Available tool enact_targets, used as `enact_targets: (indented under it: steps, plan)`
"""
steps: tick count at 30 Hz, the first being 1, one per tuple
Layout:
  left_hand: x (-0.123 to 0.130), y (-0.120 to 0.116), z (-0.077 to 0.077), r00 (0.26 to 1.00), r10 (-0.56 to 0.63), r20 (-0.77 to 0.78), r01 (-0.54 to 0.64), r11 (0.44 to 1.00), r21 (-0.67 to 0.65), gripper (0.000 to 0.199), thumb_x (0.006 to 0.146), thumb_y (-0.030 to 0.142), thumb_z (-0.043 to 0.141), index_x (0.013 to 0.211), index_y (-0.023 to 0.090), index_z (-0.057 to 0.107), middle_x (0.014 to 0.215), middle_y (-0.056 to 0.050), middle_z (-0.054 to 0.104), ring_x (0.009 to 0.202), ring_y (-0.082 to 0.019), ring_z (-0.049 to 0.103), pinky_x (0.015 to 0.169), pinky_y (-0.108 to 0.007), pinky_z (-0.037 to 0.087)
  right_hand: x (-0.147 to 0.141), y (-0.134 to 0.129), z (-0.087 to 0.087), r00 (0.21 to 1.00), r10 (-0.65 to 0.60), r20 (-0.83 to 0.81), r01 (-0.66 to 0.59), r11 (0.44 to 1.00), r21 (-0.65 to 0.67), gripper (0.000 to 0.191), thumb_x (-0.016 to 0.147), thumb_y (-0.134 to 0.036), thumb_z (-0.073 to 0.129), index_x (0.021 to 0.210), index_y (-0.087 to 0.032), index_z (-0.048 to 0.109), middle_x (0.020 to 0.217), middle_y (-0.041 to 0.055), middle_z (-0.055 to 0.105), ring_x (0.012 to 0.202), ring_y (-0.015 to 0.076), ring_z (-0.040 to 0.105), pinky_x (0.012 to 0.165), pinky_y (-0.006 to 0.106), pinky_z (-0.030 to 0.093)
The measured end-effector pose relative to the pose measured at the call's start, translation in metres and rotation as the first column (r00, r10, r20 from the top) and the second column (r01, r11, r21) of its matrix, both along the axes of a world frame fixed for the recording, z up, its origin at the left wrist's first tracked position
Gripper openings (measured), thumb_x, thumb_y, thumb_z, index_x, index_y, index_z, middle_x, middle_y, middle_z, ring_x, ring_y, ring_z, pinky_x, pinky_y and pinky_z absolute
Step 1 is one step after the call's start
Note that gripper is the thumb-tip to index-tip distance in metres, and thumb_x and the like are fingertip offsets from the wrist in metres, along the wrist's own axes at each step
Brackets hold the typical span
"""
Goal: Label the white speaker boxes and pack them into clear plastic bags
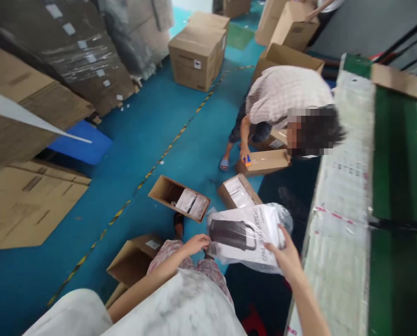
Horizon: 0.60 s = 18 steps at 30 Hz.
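A white box printed with a dark appliance and wrapped in clear plastic is held between my two hands, above the floor. My left hand pinches the plastic at the box's left end. Around the right end, my right hand has its thumb and fingers on the wrapped box. Just beyond it lies a carton with white packages inside. An open brown carton to the left holds white packages at its right end.
A crouching person handles a long carton. A long worn ledge runs beside a green belt on the right. Another open carton stands near my legs. Large cartons stand at the back; stacked cardboard lies left.
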<state>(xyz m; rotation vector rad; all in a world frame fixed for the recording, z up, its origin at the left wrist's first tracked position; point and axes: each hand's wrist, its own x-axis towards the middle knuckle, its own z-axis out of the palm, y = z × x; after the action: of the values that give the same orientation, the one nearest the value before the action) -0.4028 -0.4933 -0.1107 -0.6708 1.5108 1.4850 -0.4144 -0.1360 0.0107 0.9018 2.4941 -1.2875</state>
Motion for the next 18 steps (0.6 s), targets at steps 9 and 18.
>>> enact_targets:
  steps: [9,18]
  plan:
    - [-0.022,-0.247,-0.043,0.828,0.529,0.186,-0.502,0.847,-0.175,0.076,0.090,0.070,0.067,0.154,0.035,0.046,0.171,-0.015,0.039,0.138,-0.036,0.062,0.089,-0.041,0.063,-0.098,-0.354,-0.179,0.975,-0.135,0.179,0.166,0.972,-0.168,0.103,0.075,-0.052,0.070,0.164,-0.014,0.035,0.148,0.0173,0.064,0.133,0.0324,0.065,0.109,0.040,0.054]
    - [-0.129,-0.203,-0.148,0.882,0.448,0.146,-0.449,0.893,-0.029,0.079,0.096,0.067,0.057,0.166,0.036,0.034,0.154,-0.012,0.061,0.123,-0.033,0.071,0.089,-0.049,0.065,-0.104,-0.445,-0.261,0.966,-0.213,0.143,0.195,0.972,0.132,0.101,0.078,-0.049,0.070,0.165,-0.016,0.030,0.158,0.0242,0.049,0.146,0.0419,0.048,0.120,0.054,0.041]
